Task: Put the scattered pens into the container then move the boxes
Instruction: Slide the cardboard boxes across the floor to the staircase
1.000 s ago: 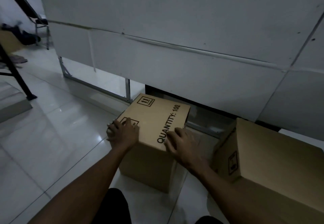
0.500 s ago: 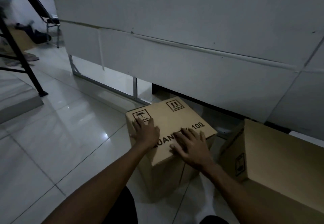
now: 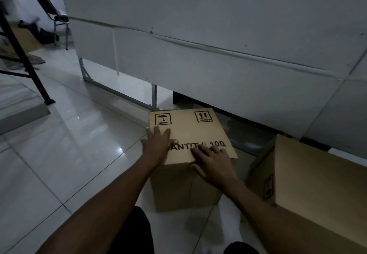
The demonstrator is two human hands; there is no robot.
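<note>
A brown cardboard box [image 3: 200, 132] printed "QUANTITY: 100" stands on the white tiled floor in front of me. My left hand [image 3: 158, 144] lies flat on its top near the left edge, fingers spread. My right hand [image 3: 213, 163] lies flat over the top's near right edge, fingers apart. A second, larger cardboard box [image 3: 317, 184] stands on the floor to the right, apart from the first. No pens or pen container are in view.
A white panelled counter front [image 3: 218, 45] rises directly behind the boxes, with metal brackets [image 3: 154, 98] at its base. A black metal leg [image 3: 25, 63] stands at the left and a chair [image 3: 53, 15] at the far left back. My knees show at the bottom.
The box under my hands has turned clockwise so its printed top now faces me squarely. Both hands stayed flat on the top and shifted with it.
</note>
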